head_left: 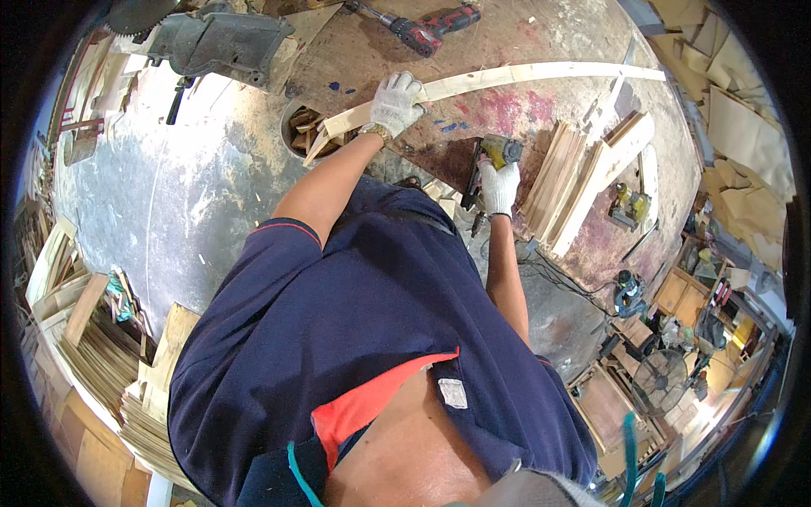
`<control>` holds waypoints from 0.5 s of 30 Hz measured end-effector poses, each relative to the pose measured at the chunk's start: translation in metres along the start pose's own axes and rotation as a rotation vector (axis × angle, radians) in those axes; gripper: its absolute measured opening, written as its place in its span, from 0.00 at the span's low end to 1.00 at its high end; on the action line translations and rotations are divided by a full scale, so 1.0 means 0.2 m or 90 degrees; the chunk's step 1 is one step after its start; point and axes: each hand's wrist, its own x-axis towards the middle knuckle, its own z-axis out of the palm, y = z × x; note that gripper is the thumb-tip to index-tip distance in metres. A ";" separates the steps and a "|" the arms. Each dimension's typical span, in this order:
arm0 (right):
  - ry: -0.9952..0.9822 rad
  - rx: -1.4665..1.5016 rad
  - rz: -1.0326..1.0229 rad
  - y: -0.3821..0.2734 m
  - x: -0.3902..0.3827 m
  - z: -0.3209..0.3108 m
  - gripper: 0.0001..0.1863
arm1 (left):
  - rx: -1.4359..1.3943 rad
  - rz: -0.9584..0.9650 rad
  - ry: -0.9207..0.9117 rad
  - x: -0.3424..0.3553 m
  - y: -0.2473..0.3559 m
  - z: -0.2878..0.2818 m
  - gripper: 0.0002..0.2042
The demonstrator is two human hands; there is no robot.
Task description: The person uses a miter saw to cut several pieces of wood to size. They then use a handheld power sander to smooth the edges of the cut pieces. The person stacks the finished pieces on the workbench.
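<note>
Across the stained table (528,108) lies a long wood strip (541,73), the left hand (395,103) curled over it, likely to keep it still, the right hand (500,186) wrapped around a yellow nail gun (504,150), perhaps to steady it.

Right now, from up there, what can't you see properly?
In the head view:
Long pale wooden strip: part hidden beneath the white-gloved left hand.
Yellow-and-black handheld power tool: handle covered by the white-gloved right hand.
Round grey toothed saw blade: cut off by the top edge.
</note>
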 end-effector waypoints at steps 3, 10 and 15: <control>0.053 -0.079 -0.111 0.17 0.06 0.01 0.12 | 0.011 -0.018 -0.010 0.02 0.09 -0.06 0.27; 0.008 -0.054 -0.005 0.11 0.05 0.01 0.16 | 0.107 0.010 0.023 -0.02 0.10 0.02 0.27; 0.035 -0.089 -0.083 0.15 0.06 0.01 0.11 | 0.095 0.040 -0.002 -0.02 0.10 0.00 0.22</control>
